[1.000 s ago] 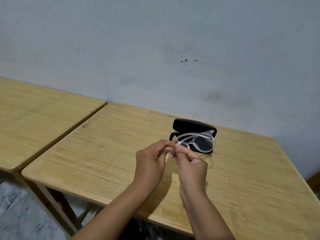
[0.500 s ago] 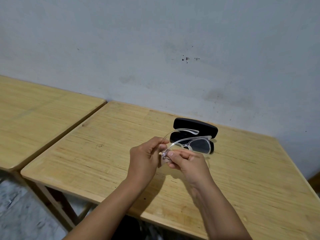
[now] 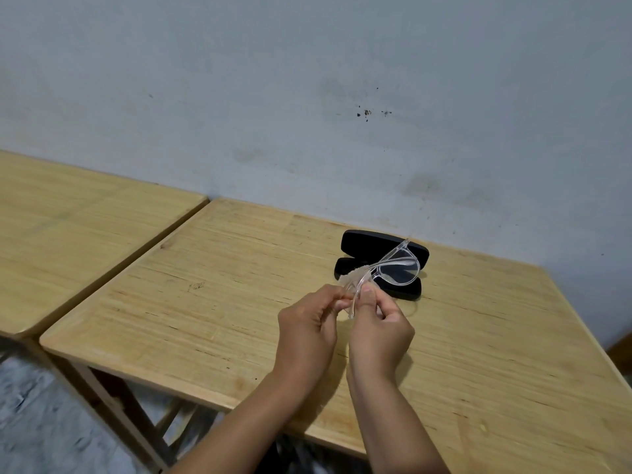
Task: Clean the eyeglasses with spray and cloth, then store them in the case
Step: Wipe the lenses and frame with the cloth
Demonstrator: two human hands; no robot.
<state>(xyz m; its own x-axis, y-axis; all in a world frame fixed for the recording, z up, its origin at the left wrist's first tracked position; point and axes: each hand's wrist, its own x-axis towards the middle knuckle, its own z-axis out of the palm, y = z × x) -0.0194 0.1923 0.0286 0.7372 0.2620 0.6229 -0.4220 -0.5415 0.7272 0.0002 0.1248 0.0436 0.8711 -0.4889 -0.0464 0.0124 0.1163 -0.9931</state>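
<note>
Far left: a second light wooden table [image 3: 85, 227] stands beside the main one, its top bare, a narrow gap between the two. Below both, a mottled grey floor [image 3: 41, 422] shows through the legs.

Centre: the main light wooden table with rounded corners [image 3: 212, 302] sits against a pale grey-blue wall [image 3: 307, 80] marked with a few dark specks.

Left hand [image 3: 307, 333]: raised above the tabletop, fingers curled in, thumb and forefinger pinched narrowly on one end of the clear transparent plastic eyeglasses [image 3: 393, 270]. The exact contact point is partly blurred; whether the fingers hold a temple arm or the frame edge cannot be told.

Right hand [image 3: 379, 333]: just beside the left, touching or nearly touching it, closed around the near temple arm, whose tip projects downward between the two hands. Thumb pressed on top of the arm.

The eyeglasses are held in the air, tilted, lenses extending away from the hands to the upper right and overlapping the case in this view.

Right of centre: a black oval hard eyeglass case [image 3: 372, 246] lies open on the table behind the glasses, lid raised toward the wall, base nearer the hands. Contents of the base cannot be made out.
</note>
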